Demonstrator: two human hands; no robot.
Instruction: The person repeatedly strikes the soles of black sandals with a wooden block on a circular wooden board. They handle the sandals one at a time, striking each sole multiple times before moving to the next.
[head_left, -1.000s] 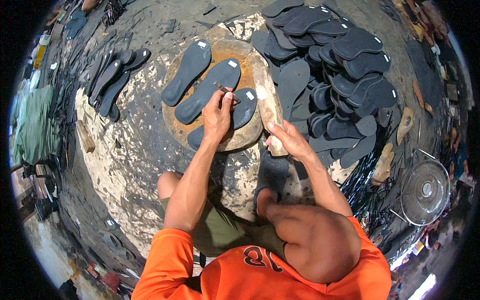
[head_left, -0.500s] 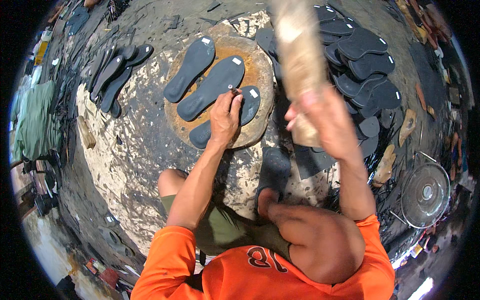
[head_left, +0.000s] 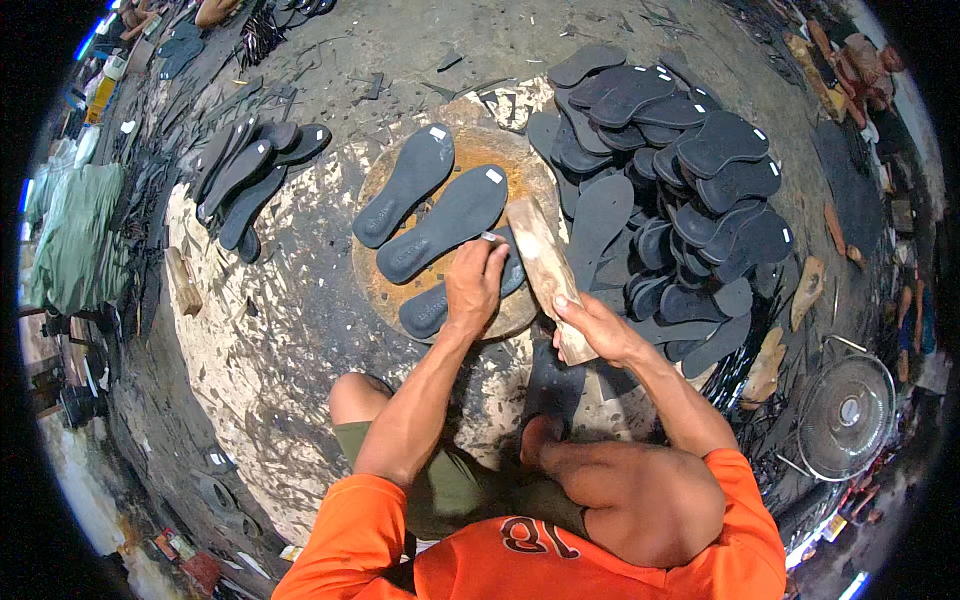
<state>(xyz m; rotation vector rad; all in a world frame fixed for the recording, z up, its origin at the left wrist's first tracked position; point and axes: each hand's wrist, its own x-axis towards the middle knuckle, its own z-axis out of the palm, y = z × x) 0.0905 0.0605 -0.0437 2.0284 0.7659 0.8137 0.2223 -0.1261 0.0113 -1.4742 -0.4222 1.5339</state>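
Closed fingers of my left hand (head_left: 472, 285) hold a small punch-like metal tool (head_left: 489, 237) upright, just its pale top showing. It is over the nearest of three dark grey shoe soles, partly hidden by my hand: the near sole (head_left: 428, 310), the middle sole (head_left: 445, 225) and the far sole (head_left: 403, 188). They lie side by side on a round, rusty-brown block (head_left: 478, 148). My right hand (head_left: 605, 330) is wrapped round the near end of a rough wooden club (head_left: 538, 250). Its far end is beside the punch, over the block's right edge.
A large heap of dark soles (head_left: 690, 170) lies right of the block. A smaller group of soles (head_left: 250, 180) is at the left, near a wood piece (head_left: 182, 282). Green cloth (head_left: 75, 235) hangs far left. A round fan (head_left: 848, 410) stands at the right.
The wooden club, raised and blurred before, has come down and left beside my left hand. My left hand keeps its hold on the punch-like tool. The whole view has shifted slightly.
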